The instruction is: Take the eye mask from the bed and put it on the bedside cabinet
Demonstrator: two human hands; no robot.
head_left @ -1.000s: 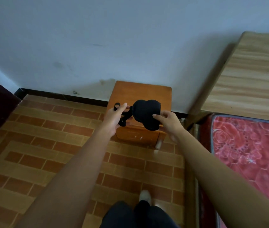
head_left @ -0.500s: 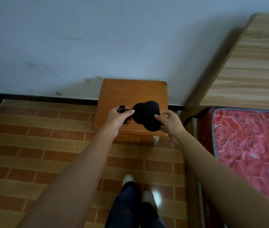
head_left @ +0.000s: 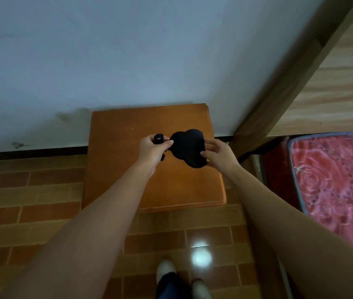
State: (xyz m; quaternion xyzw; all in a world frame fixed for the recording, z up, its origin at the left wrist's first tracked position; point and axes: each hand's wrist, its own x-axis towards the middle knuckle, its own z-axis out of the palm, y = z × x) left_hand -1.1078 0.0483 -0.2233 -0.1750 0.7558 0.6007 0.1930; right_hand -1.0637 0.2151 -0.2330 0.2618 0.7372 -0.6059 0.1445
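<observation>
The black eye mask (head_left: 187,147) hangs between both hands over the orange wooden top of the bedside cabinet (head_left: 128,130). My left hand (head_left: 153,151) pinches the mask's strap end, a loop of strap sticking up behind the fingers. My right hand (head_left: 217,153) grips the padded mask at its right edge, thumb under and fingers over. I cannot tell whether the mask touches the cabinet top. The bed (head_left: 333,180), with a red rose-patterned mattress, lies at the right.
A pale wall (head_left: 128,50) rises right behind the cabinet, with a dark skirting strip at its foot. The bed's wooden headboard (head_left: 333,72) stands close to the cabinet's right side. Brown tiled floor (head_left: 31,201) lies to the left, and my feet (head_left: 167,270) stand below the cabinet.
I have stepped closer, so the cabinet top fills more of the view beneath my hands. Both hands, still holding the mask, now sit over the middle of the top rather than its front edge.
</observation>
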